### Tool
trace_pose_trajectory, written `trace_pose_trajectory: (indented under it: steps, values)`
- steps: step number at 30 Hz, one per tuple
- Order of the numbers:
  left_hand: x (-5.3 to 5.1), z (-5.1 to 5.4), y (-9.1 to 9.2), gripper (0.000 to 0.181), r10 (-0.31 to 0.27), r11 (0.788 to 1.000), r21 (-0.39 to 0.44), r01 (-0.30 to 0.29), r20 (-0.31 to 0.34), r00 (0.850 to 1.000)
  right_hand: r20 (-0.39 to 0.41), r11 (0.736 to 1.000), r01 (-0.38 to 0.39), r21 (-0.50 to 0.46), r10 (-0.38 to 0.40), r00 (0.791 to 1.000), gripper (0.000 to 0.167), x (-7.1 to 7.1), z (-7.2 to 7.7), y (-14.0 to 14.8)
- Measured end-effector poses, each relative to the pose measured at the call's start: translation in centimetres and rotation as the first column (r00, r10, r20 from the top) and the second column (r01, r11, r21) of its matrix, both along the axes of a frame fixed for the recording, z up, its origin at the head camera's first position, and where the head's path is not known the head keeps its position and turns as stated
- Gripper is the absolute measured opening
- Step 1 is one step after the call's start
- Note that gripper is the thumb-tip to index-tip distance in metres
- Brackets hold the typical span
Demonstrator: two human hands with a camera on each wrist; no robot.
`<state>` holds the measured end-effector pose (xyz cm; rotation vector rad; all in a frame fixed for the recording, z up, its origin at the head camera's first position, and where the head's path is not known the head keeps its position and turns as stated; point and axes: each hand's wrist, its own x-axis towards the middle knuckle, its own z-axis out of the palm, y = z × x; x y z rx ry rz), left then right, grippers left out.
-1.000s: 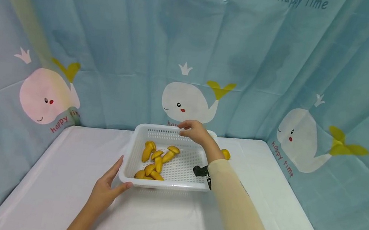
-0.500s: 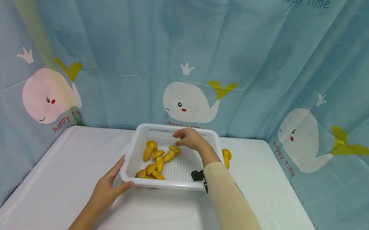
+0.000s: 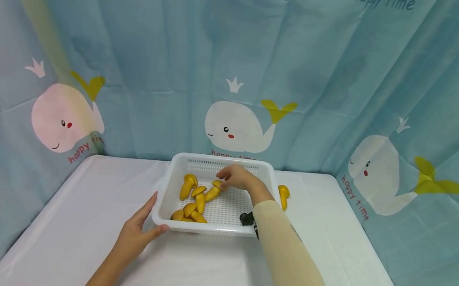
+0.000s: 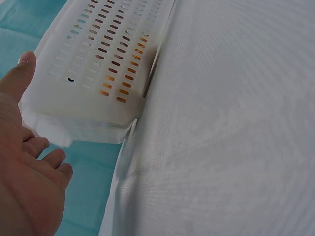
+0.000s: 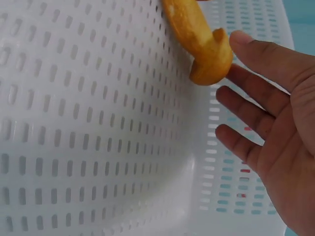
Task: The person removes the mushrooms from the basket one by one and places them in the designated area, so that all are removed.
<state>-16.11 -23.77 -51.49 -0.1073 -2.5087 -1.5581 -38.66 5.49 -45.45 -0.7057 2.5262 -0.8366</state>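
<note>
Several yellow mushrooms lie in a white perforated plastic basket (image 3: 211,228). My right hand (image 3: 238,178) reaches over the basket's right side to the mushroom nearest it (image 3: 213,193). In the right wrist view, the thumb and index finger of the right hand (image 5: 288,125) are at the cap of that mushroom (image 5: 194,34), and the other fingers are spread loosely. My left hand (image 3: 132,236) is at the basket's near left corner, thumb toward the front rim and fingers along the left side. The left wrist view shows this hand (image 4: 29,182) beside the basket's outer wall (image 4: 93,64).
One more yellow mushroom (image 3: 284,197) lies on the white table (image 3: 198,271), just outside the basket's right wall. A small black object (image 3: 247,219) shows beside the right forearm. A blue curtain (image 3: 171,61) with printed whales hangs behind the table.
My right hand has moved down and slightly left into the basket, to the mushroom's cap. The mushroom outside the basket has come out from behind the right arm. My left hand stays at the corner.
</note>
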Motion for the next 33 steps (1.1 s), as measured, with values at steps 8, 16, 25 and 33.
trace_pose_trajectory:
  steps: [8, 16, 25, 33]
  values:
    - [0.17, 0.24, 0.08, 0.095, -0.006, 1.0, -0.005, 0.006, 0.009, 1.0, 0.028, 0.999, -0.025, 0.034, 0.024, 0.999, 0.047, -0.2, -0.67, 0.07]
    - [-0.01, 0.05, 0.03, 0.096, -0.002, 1.0, -0.012, 0.002, 0.008, 1.0, 0.021, 0.998, -0.026, 0.06, 0.025, 0.999, 0.047, -0.54, -0.83, -0.08]
    - [0.04, 0.21, 0.0, 0.095, -0.005, 1.0, -0.004, 0.005, -0.006, 1.0, -0.011, 0.997, 0.004, 0.072, -0.003, 1.0, 0.038, -0.62, -0.83, -0.14]
    - [0.3, 0.3, 0.02, 0.094, 0.0, 1.0, -0.004, 0.0, 0.004, 1.0, -0.048, 0.995, 0.003, 0.098, 0.002, 0.999, 0.037, -0.49, 0.03, 0.08]
